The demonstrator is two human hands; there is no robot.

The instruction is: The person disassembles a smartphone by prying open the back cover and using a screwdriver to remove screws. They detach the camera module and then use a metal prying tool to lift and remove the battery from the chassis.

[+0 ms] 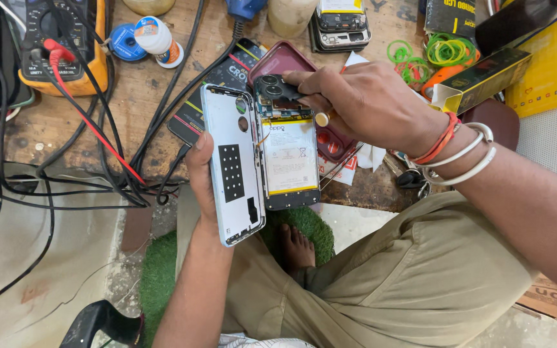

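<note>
My left hand (202,169) holds an opened smartphone (289,158) with its white battery showing, together with its detached pale back cover (233,164), which leans against the phone's left side. My right hand (362,103) comes in from the right and rests on the phone's top near the camera module (271,87). It grips a small tool with a round pale handle end (322,118); the tool's tip is hidden under my fingers. Bangles and a red thread circle my right wrist.
A worn wooden bench (130,90) carries a yellow multimeter (59,45) with red and black leads, solder rolls (156,38), a maroon phone case (278,61), stacked phones (340,26), green rubber bands (446,48) and yellow boxes (549,64). My knee and bare foot (296,248) lie below.
</note>
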